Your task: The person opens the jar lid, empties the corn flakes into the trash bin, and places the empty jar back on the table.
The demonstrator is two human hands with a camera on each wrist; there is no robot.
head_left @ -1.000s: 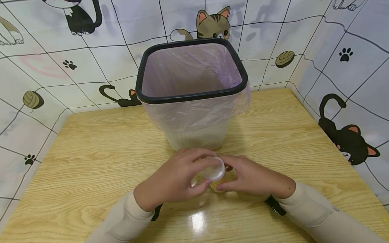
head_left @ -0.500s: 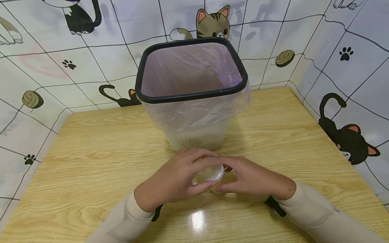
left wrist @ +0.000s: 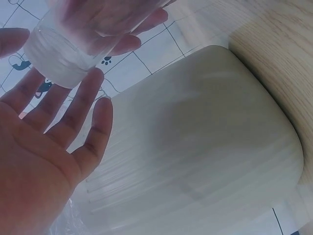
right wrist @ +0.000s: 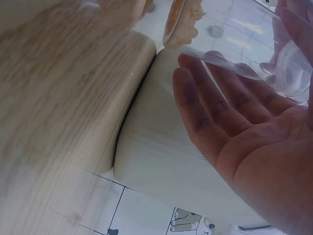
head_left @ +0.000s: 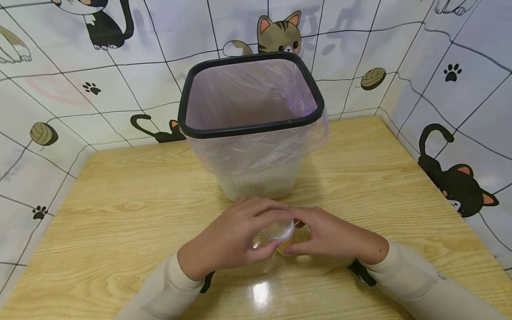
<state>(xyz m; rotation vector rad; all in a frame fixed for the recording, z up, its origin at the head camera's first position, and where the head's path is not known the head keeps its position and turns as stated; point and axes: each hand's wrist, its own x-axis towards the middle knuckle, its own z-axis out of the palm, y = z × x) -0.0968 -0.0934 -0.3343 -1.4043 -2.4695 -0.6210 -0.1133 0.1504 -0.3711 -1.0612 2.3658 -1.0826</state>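
A clear jar stands upright on the wooden table in front of the bin, its yellowish lower part (head_left: pixel 283 247) showing between the hands in the head view. My left hand (head_left: pixel 234 235) pinches its translucent lid (head_left: pixel 279 229) between thumb and fingers. Around the jar's body my right hand (head_left: pixel 330 233) curls from the other side. In the right wrist view the transparent jar wall (right wrist: pixel 234 32) shows pale orange flaky contents (right wrist: pixel 190 25) near the bottom. The left wrist view shows left fingertips at the lid (left wrist: pixel 58 61), with right fingers behind the clear wall.
A white bin (head_left: pixel 256 182) with a black rim and a pale purple bag liner stands just beyond the hands. Cat-printed cloth (head_left: pixel 132 80) hangs behind and at both sides of the wooden table (head_left: pixel 132 191).
Left thumb and fingers shift slightly around the lid, which sits a little lower and farther left in the head view. The right hand stays nearly still, and the bin stays in place.
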